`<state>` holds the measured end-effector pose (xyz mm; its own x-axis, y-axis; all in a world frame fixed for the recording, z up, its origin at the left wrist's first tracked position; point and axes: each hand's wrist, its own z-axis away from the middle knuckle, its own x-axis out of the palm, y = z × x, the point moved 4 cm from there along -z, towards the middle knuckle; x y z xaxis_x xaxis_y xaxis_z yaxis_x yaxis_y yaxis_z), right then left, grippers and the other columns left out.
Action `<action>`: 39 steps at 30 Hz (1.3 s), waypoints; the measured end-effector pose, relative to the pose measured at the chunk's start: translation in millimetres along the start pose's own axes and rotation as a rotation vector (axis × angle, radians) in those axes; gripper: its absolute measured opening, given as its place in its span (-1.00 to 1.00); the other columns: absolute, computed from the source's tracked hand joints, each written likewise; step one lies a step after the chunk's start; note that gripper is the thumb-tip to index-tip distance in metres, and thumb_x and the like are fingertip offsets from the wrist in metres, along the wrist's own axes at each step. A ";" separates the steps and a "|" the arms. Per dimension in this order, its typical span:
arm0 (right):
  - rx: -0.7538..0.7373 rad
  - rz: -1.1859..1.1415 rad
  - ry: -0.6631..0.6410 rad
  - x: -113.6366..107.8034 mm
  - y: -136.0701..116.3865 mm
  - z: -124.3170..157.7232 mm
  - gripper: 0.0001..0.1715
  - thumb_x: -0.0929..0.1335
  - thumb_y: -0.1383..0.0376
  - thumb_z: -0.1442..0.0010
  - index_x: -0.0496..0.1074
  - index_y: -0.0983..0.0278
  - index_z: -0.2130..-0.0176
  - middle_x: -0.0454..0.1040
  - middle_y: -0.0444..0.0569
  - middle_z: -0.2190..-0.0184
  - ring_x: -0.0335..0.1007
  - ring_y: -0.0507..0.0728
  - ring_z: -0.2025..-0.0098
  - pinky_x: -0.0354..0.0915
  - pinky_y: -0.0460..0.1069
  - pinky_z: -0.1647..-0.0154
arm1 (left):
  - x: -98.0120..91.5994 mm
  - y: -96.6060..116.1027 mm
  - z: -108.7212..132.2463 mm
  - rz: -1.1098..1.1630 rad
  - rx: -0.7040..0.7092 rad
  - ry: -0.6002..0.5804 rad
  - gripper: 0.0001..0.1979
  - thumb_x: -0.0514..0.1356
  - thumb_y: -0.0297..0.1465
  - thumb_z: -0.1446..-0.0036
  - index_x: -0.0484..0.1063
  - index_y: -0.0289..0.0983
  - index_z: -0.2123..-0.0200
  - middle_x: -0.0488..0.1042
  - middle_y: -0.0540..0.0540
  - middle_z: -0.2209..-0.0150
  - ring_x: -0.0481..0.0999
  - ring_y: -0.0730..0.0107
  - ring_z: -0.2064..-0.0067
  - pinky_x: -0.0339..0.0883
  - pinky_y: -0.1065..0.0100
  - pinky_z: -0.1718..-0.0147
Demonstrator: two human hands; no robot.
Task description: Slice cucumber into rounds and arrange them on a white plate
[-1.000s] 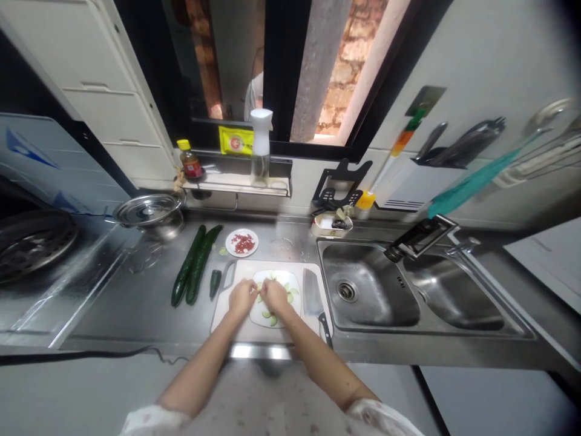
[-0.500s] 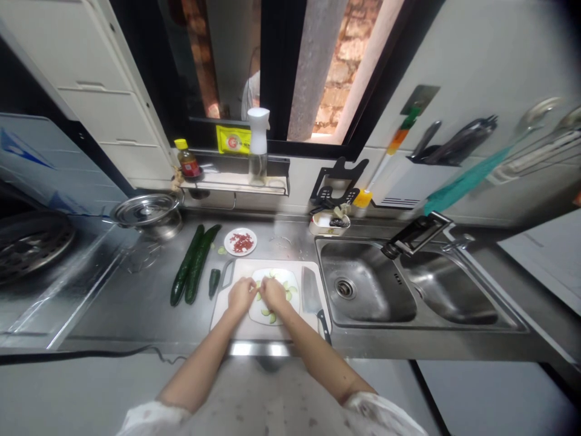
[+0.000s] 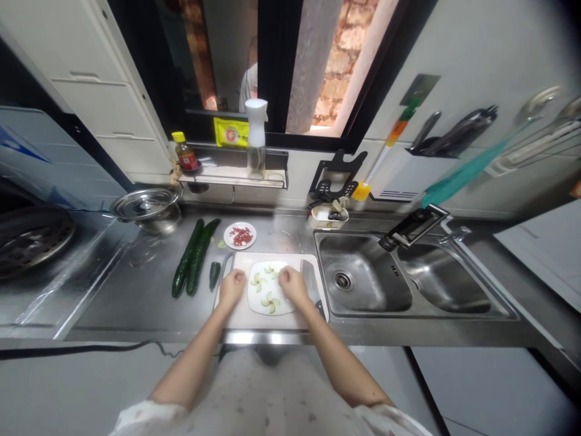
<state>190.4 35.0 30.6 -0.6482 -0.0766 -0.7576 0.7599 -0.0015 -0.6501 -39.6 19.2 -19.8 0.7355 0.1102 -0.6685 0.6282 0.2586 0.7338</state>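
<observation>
My left hand [image 3: 233,286] is closed, fingers curled together, just off the left rim of a white plate [image 3: 254,307]. Over the plate's right side is my right hand [image 3: 293,284], its fingertips pinched; whatever either hand may hold is too small to make out. Green-edged cucumber slices [image 3: 271,304] lie on the plate in small pinwheel groups, some with a reddish dot at the centre. Beneath the plate lies a white cutting board [image 3: 238,321]. A knife [image 3: 310,281] rests along the board's right side, partly behind my right hand.
Two whole cucumbers [image 3: 194,260] and a cucumber stub [image 3: 215,275] lie left of the board. Behind it stands a small plate [image 3: 227,238] of red bits [image 3: 241,235]. A double sink [image 3: 367,309] is at right, a lidded steel pot [image 3: 149,209] at left.
My hands, together over the plate before, have moved apart, the left one to beside the plate and the right one to its right side. More of the slices now show.
</observation>
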 end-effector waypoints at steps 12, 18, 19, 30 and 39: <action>0.292 -0.021 -0.066 -22.6 56.5 74.7 -0.54 0.31 0.26 -0.11 0.40 0.34 0.00 0.48 -0.04 0.40 0.34 0.08 0.37 0.15 -0.10 0.35 | 3.8 -10.1 37.2 0.035 -0.131 -0.197 -0.64 0.17 -0.34 -0.09 0.42 -0.31 0.03 0.55 -0.11 0.26 0.51 0.34 0.23 0.28 0.41 0.23; 0.357 -0.106 -0.074 1.3 54.9 91.6 -0.37 0.32 0.25 -0.09 0.27 0.39 -0.14 0.48 -0.03 0.38 0.39 0.10 0.31 0.20 -0.09 0.30 | 10.3 -6.9 47.4 0.037 -0.139 -0.232 -0.62 0.16 -0.41 -0.08 0.39 -0.34 0.00 0.55 -0.12 0.25 0.52 0.32 0.20 0.30 0.41 0.21; 0.360 -0.127 -0.068 3.9 55.2 92.3 -0.37 0.32 0.25 -0.09 0.27 0.39 -0.14 0.48 -0.03 0.38 0.39 0.10 0.31 0.20 -0.09 0.30 | 10.8 -6.4 48.4 0.049 -0.144 -0.237 -0.61 0.16 -0.43 -0.08 0.38 -0.35 -0.02 0.55 -0.11 0.27 0.53 0.33 0.22 0.31 0.41 0.22; 0.537 -0.649 -0.017 30.8 67.6 91.1 -0.34 0.35 0.22 -0.03 0.18 0.32 -0.10 0.36 -0.22 0.57 0.35 0.02 0.57 0.25 -0.13 0.57 | 18.7 0.1 59.8 0.304 -0.292 -0.287 -0.62 0.15 -0.46 -0.06 0.34 -0.37 0.00 0.51 -0.09 0.36 0.51 0.44 0.41 0.36 0.47 0.44; 0.547 -0.772 -0.001 34.4 70.7 82.7 -0.59 0.29 0.39 0.13 0.19 0.24 0.20 0.32 -0.29 0.67 0.29 -0.01 0.69 0.20 -0.17 0.71 | 16.9 8.1 63.6 0.425 -0.321 -0.284 -0.59 0.13 -0.61 0.06 0.31 -0.33 0.07 0.42 0.02 0.47 0.45 0.48 0.48 0.38 0.47 0.48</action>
<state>225.8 -50.2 -36.5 -0.9817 0.1396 -0.1296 0.0387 -0.5198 -0.8534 -5.9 -37.9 -17.4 0.9721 0.0184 -0.2338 0.1889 0.5294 0.8270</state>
